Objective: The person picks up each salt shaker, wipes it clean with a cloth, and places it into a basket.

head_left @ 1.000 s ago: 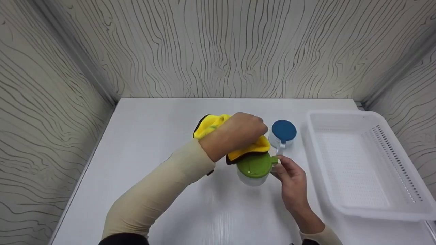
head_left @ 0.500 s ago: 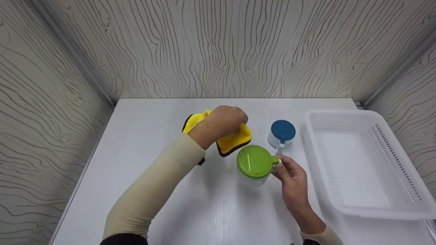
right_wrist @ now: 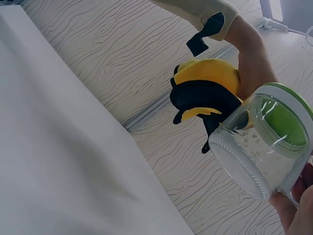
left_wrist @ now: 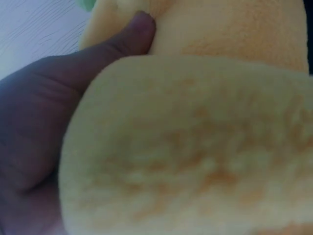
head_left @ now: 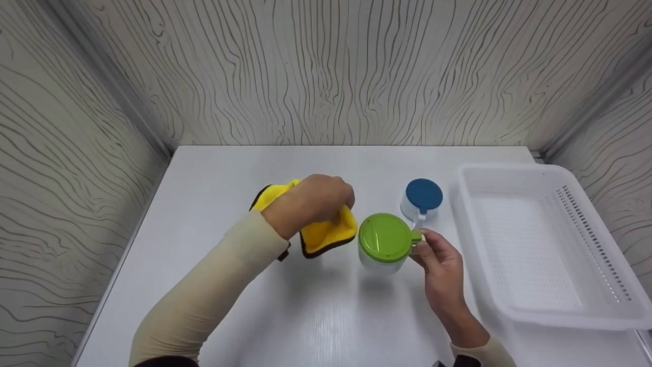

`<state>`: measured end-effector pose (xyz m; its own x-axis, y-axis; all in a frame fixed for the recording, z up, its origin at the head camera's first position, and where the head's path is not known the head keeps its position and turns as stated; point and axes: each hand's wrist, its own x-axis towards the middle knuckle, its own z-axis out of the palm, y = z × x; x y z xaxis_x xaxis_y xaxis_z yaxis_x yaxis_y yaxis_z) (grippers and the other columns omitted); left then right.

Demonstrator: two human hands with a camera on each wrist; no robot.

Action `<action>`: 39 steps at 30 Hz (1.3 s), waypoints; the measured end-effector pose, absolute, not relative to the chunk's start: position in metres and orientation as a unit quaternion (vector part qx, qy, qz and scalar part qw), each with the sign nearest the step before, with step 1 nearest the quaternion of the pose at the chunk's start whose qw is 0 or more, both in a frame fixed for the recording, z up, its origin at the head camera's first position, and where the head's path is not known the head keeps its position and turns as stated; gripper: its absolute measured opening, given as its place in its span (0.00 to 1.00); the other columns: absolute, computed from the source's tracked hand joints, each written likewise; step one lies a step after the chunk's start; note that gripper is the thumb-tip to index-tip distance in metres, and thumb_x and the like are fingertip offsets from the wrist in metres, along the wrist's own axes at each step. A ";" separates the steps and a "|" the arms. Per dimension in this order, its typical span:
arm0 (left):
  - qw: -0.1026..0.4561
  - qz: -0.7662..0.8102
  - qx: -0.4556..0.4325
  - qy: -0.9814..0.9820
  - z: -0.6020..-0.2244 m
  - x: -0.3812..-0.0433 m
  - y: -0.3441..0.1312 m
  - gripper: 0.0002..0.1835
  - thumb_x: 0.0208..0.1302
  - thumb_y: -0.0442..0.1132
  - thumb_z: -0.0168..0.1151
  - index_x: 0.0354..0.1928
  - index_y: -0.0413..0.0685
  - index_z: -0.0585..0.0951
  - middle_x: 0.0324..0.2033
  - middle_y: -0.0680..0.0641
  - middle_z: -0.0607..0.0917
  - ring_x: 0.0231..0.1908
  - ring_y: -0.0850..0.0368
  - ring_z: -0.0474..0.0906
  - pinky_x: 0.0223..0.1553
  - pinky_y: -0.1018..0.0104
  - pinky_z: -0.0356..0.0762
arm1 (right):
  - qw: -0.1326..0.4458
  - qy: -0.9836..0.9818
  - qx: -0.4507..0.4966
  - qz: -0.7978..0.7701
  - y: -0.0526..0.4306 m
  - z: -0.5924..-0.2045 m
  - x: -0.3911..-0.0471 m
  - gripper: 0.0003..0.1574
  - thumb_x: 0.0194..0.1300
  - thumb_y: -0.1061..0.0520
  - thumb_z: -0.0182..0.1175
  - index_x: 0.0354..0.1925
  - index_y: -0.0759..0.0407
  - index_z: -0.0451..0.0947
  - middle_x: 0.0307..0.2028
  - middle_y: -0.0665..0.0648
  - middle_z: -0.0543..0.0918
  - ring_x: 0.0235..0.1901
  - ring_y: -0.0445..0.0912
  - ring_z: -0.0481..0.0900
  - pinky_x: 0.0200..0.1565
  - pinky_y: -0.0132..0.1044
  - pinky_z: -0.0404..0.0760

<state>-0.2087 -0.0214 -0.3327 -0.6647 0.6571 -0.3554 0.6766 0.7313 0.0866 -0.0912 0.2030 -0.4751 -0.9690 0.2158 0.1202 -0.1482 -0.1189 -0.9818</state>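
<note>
My left hand (head_left: 316,196) grips a yellow cloth (head_left: 331,234) with dark edging, left of a clear glass jar that has a green lid (head_left: 384,237). The bunched cloth (left_wrist: 195,142) fills most of the left wrist view, with the thumb pressed on it. With thumb and fingers, my right hand (head_left: 443,267) pinches the jar's handle at its right side. The right wrist view shows the glass jar (right_wrist: 259,147) from below, its ribbed base raised off the table and the cloth beyond it. Most of the left fingers are hidden by the back of the hand.
A smaller jar with a blue lid (head_left: 424,194) stands behind the green-lidded one, its handle pointing towards me. On the right of the white table (head_left: 234,316) is a white perforated plastic basket (head_left: 484,275). Wood-patterned walls (head_left: 326,76) enclose the back and sides.
My left hand has drawn the cloth off the far side of the green lid and away to the left. The green-lidded jar has risen slightly, still held by its handle in my right hand.
</note>
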 end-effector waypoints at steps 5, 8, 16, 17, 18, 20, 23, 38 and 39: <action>0.207 -0.028 0.364 0.908 -0.325 -0.195 -0.023 0.15 0.68 0.40 0.69 0.55 0.51 0.86 0.43 0.49 0.87 0.39 0.53 0.79 0.54 0.62 0.80 | 0.122 -0.656 -0.037 0.744 0.203 -0.475 -0.092 0.15 0.75 0.67 0.55 0.56 0.75 0.75 0.45 0.53 0.85 0.45 0.43 0.85 0.52 0.36 0.83; 0.213 -0.034 0.371 0.903 -0.320 -0.188 -0.022 0.15 0.65 0.40 0.71 0.54 0.51 0.87 0.42 0.50 0.87 0.39 0.54 0.79 0.52 0.63 0.80 | 0.119 -0.654 -0.041 0.745 0.201 -0.476 -0.092 0.17 0.76 0.66 0.55 0.57 0.76 0.73 0.45 0.53 0.85 0.45 0.43 0.85 0.52 0.35 0.83; 0.220 -0.026 0.395 0.892 -0.305 -0.161 -0.008 0.16 0.62 0.42 0.74 0.52 0.51 0.87 0.38 0.52 0.86 0.37 0.56 0.79 0.50 0.65 0.81 | 0.114 -0.649 -0.039 0.751 0.202 -0.478 -0.093 0.15 0.76 0.65 0.55 0.57 0.71 0.76 0.46 0.51 0.84 0.46 0.42 0.85 0.53 0.35 0.82; 0.217 -0.027 0.397 0.891 -0.304 -0.158 -0.005 0.17 0.62 0.43 0.74 0.53 0.51 0.87 0.39 0.51 0.86 0.37 0.56 0.79 0.50 0.65 0.81 | 0.114 -0.652 -0.042 0.749 0.202 -0.478 -0.093 0.15 0.76 0.65 0.55 0.57 0.71 0.76 0.46 0.51 0.84 0.46 0.42 0.85 0.53 0.35 0.82; 0.214 -0.029 0.400 0.891 -0.302 -0.156 -0.003 0.18 0.62 0.44 0.74 0.53 0.51 0.87 0.39 0.51 0.86 0.37 0.56 0.79 0.50 0.65 0.81 | 0.113 -0.654 -0.045 0.746 0.202 -0.478 -0.093 0.16 0.77 0.64 0.55 0.58 0.71 0.75 0.46 0.51 0.84 0.46 0.43 0.85 0.53 0.35 0.82; 0.208 -0.035 0.408 0.888 -0.299 -0.151 0.001 0.19 0.62 0.45 0.73 0.55 0.52 0.86 0.41 0.51 0.87 0.38 0.55 0.79 0.51 0.65 0.81 | 0.110 -0.660 -0.052 0.741 0.201 -0.479 -0.093 0.16 0.77 0.64 0.54 0.58 0.71 0.75 0.46 0.52 0.83 0.46 0.44 0.85 0.53 0.35 0.82; 0.200 -0.041 0.417 0.885 -0.296 -0.147 0.007 0.21 0.62 0.46 0.73 0.57 0.54 0.85 0.43 0.51 0.86 0.38 0.56 0.79 0.51 0.65 0.80 | 0.109 -0.667 -0.055 0.735 0.199 -0.480 -0.092 0.17 0.77 0.63 0.54 0.58 0.72 0.75 0.47 0.52 0.83 0.46 0.45 0.85 0.54 0.36 0.82; 0.138 -0.113 0.455 0.872 -0.294 -0.145 0.037 0.20 0.66 0.49 0.70 0.56 0.53 0.81 0.40 0.53 0.85 0.38 0.58 0.81 0.49 0.68 0.81 | 0.091 -0.673 -0.066 0.731 0.194 -0.478 -0.091 0.16 0.77 0.61 0.55 0.57 0.70 0.76 0.49 0.53 0.83 0.48 0.47 0.81 0.54 0.35 0.82; 0.131 -0.119 0.456 0.872 -0.295 -0.145 0.038 0.19 0.66 0.49 0.70 0.56 0.53 0.82 0.40 0.53 0.85 0.38 0.58 0.81 0.49 0.69 0.81 | 0.093 -0.672 -0.060 0.732 0.194 -0.478 -0.090 0.16 0.78 0.61 0.54 0.57 0.71 0.76 0.49 0.53 0.83 0.48 0.47 0.81 0.54 0.34 0.82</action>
<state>-0.1452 0.0379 -0.2952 -0.5494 0.7644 -0.3375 0.8267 0.5558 -0.0872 -0.0905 0.1943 -0.4781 -0.9757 0.2161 0.0369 -0.0552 -0.0792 -0.9953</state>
